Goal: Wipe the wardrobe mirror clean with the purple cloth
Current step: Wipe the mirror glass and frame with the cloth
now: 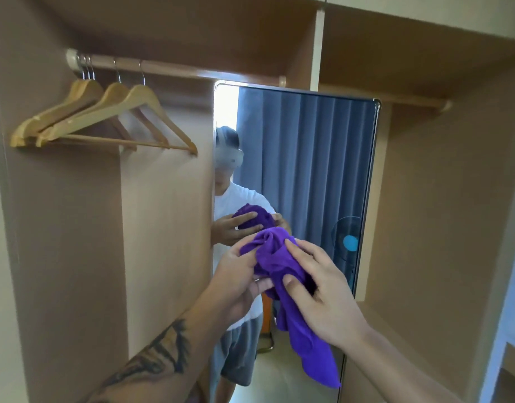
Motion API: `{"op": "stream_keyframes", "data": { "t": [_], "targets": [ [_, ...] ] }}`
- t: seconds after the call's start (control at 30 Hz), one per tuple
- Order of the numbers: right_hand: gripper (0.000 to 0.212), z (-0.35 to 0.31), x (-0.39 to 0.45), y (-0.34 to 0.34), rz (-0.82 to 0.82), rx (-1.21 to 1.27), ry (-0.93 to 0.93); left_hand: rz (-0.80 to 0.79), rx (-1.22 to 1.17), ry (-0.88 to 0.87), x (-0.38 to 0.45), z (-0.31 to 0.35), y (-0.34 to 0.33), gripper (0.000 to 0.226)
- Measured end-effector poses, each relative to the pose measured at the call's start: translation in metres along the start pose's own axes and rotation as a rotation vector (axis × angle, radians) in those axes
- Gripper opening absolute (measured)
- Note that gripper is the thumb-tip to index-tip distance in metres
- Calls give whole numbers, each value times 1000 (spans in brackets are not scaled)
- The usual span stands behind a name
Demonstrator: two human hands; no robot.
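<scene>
Wardrobe point(424, 199): open in front of me, brown panels, a rail across the top.
Mirror point(308, 158): tall, upright between the two compartments; it reflects blue curtains, a fan and me with the cloth.
Hangers point(111, 112): wooden, bunched at the left end of the rail.
Purple cloth point(282, 274): bunched between my two hands in front of the mirror's lower half, its loose tail hanging below my right palm; whether it touches the glass I cannot tell.
Right hand point(323, 292): fingers curled over the cloth's right side, thumb pressing into its middle.
Left hand point(238, 280): fingers curled under the bundle's left edge, gripping it.
</scene>
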State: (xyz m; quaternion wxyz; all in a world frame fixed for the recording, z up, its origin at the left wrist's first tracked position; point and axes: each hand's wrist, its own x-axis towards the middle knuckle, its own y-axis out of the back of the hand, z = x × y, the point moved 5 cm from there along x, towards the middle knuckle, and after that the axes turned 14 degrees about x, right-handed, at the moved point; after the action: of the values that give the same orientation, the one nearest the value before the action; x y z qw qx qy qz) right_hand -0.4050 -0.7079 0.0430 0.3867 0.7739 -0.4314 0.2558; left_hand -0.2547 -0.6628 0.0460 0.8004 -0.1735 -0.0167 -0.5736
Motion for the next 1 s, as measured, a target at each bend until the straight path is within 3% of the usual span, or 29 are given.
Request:
{"op": "stream_keyframes", "data": {
  "t": [0.07, 0.2, 0.4, 0.43, 0.53, 0.67, 0.73, 0.9, 1.0],
  "targets": [
    [71, -3, 6, -3, -27, -69, -2, -18, 21, -51, 6, 11, -4, 31],
    [91, -15, 19, -11, 40, -442, 80, 54, 87, -123, 15, 37, -11, 27],
    [104, -27, 39, -12, 66, -458, 327, 56, 177, -164, 19, 72, -21, 25],
    [101, -26, 41, -10, 57, -447, 328, 32, 194, -171, 19, 77, -22, 25],
    [66, -28, 50, -6, 17, -392, 343, -12, 231, -197, 20, 86, -21, 28],
    [81, -29, 59, -2, 71, -388, 457, -54, 314, -217, 23, 92, -14, 26],
    [77, -28, 68, 0, 90, -390, 449, -65, 335, -250, 24, 97, -11, 25],
    [67, -26, 89, 3, 95, -399, 452, 162, 612, -632, 26, 127, 5, 26],
    [63, -26, 103, 6, 117, -375, 431, 345, 702, -759, 29, 141, 20, 21]
  ]
}}
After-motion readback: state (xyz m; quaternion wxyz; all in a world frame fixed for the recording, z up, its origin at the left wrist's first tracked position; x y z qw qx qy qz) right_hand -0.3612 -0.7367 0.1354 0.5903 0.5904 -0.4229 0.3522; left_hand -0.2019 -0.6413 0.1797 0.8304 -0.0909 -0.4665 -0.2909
